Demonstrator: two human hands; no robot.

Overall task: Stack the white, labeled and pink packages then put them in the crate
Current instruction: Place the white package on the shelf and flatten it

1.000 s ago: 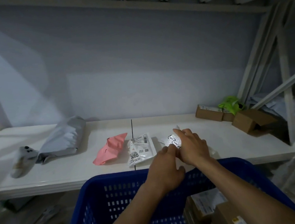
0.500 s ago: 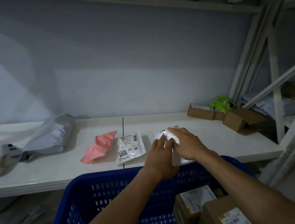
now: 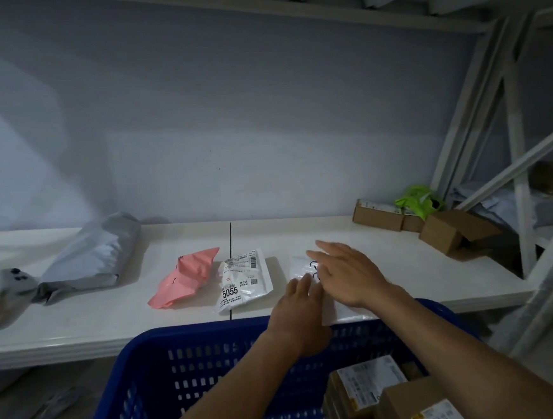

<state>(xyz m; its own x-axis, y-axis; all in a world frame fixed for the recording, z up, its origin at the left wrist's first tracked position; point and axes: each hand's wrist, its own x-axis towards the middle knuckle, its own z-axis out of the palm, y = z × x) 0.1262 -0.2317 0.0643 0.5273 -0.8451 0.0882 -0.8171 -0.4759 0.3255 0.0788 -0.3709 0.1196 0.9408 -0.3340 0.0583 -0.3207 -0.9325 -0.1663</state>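
Your right hand (image 3: 349, 274) lies flat, fingers spread, over the far part of the white package (image 3: 301, 265), holding nothing; your left hand (image 3: 298, 313) rests at that package's near-left edge, fingers forward and touching it, and whether they have pinched the film you cannot tell from here. The white package sits under both hands on the shelf (image 3: 405, 265), its long axis running away from you, its near end reaching the shelf's front lip just above the crate (image 3: 194, 364). To the left, just beside it, lies the labeled package (image 3: 244, 283), marked 5055, its long axis likewise front to back; touching that one's left edge is the pink package (image 3: 184, 277), crumpled and angled. Both lie on your left hand's side, so that hand is probably the nearer for reaching them.
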